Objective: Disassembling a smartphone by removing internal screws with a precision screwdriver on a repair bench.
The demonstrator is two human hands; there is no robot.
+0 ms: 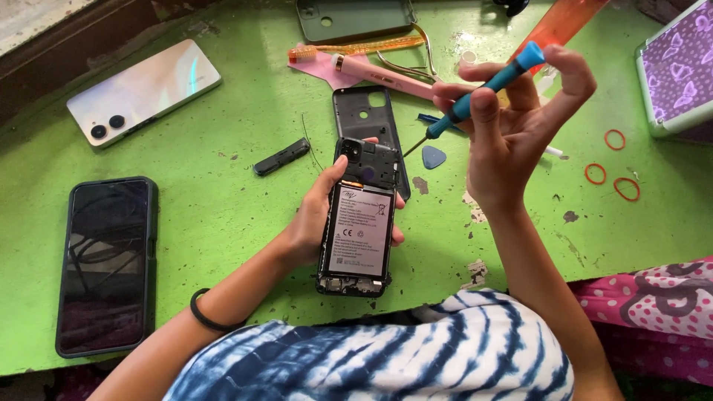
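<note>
A white rectangular label [359, 230] with dark print and small symbols covers the battery of an opened phone [356, 215] at the centre of the green surface [223, 200]. At far left, a dark, glossy phone screen [104, 263] lies face up, unlit.

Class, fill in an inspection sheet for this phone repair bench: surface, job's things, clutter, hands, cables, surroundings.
Surface: green table, paint chipped in spots.
Job's things: opened phone with its back off, battery showing; blue screwdriver; removed back cover lying behind it.
Clutter: white phone, dark phone, blue pick, toothbrush, rubber bands, small black part.
Hands: left hand grips the opened phone; right hand holds the screwdriver, tip near the phone's top.
Cables: nothing seen.
Surroundings: purple-patterned case at the right edge; dotted pink cloth.
</note>
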